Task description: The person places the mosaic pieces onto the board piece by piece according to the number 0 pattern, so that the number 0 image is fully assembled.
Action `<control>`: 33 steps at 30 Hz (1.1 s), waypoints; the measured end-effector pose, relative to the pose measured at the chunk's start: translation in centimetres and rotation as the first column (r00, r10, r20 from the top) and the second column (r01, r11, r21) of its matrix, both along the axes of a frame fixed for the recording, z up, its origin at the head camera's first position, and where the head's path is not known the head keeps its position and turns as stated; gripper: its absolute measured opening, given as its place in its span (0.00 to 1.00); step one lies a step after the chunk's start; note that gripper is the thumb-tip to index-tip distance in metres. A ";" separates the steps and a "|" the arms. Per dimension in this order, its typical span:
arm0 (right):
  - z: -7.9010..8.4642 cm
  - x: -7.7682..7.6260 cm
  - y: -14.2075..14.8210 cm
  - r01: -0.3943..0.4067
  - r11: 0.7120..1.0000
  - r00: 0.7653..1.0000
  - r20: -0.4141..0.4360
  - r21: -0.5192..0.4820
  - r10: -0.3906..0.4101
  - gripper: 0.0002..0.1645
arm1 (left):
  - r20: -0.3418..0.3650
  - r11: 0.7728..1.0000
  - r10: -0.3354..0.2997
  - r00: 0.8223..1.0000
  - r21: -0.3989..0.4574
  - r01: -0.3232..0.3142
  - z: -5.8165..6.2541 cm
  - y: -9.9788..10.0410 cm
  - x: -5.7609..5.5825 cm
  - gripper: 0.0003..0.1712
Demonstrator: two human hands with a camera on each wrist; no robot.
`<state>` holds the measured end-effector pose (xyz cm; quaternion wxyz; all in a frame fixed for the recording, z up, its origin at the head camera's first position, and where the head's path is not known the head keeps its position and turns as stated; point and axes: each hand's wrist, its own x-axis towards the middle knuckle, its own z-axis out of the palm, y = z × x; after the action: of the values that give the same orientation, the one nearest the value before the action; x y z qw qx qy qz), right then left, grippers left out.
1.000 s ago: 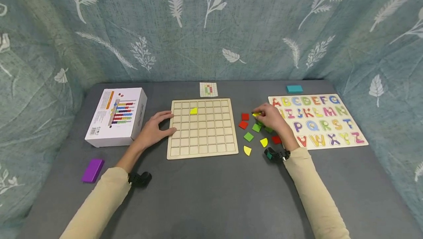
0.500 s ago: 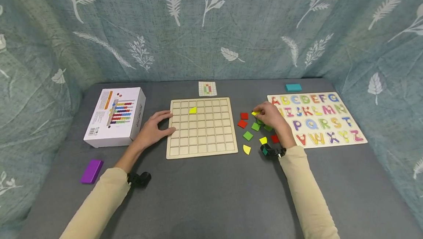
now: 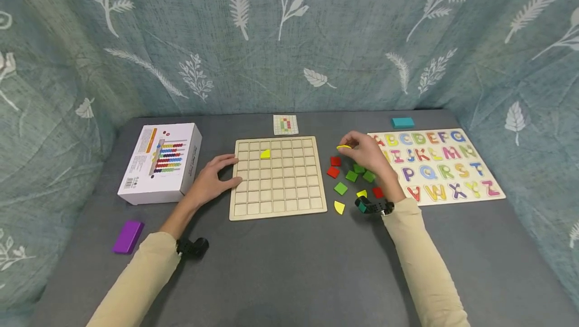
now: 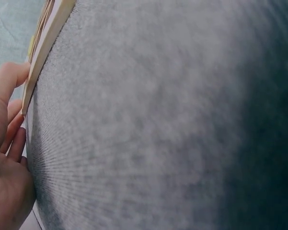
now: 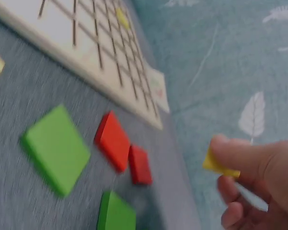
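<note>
My right hand (image 3: 365,152) pinches a yellow tile (image 5: 219,165) between thumb and fingers, raised above the loose tiles. In the head view this tile shows almost edge-on. My left hand (image 3: 211,180) touches the left edge of the wooden grid board (image 3: 278,191), its thumb and fingertips spread along that edge. One yellow quarter-round tile (image 3: 265,154) lies in a cell near the board's top. Right of the board lie red tiles (image 3: 335,161), several green tiles (image 3: 341,189) and yellow quarter-round tiles (image 3: 339,207).
A small pattern card (image 3: 285,124) lies behind the board. An alphabet puzzle board (image 3: 452,201) is at the right, a teal block (image 3: 402,123) behind it. At the left stand a white abacus box (image 3: 135,166) and a purple block (image 3: 128,237). A leaf-print curtain (image 3: 289,66) hangs behind.
My right hand has lifted the yellow tile up off the pile and shifted slightly left, uncovering green tiles. My left hand stays at the board's edge.
</note>
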<state>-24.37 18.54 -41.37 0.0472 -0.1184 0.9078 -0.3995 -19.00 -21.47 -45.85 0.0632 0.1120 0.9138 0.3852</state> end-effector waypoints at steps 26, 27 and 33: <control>-2.1 -2.8 -12.2 -0.213 0.976 0.977 0.002 0.033 0.214 0.11 | -0.004 1.000 0.015 1.000 0.003 -0.015 -0.1 -0.2 -0.1 0.36; -2.2 -2.9 -12.3 -0.225 0.973 0.974 0.001 0.056 0.226 0.11 | -0.005 1.000 0.014 1.000 0.003 -0.014 -0.1 -0.2 -0.1 0.36; -2.6 -3.3 -12.7 -0.291 0.941 0.949 -0.070 0.175 0.307 0.12 | 0.003 1.000 0.011 1.000 0.006 -0.012 0.1 -0.1 0.1 0.36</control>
<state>-27.65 5.86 -43.98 0.0733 -0.2696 0.9100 -0.3063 -18.90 -21.54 -45.75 0.0619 0.1064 0.9131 0.3886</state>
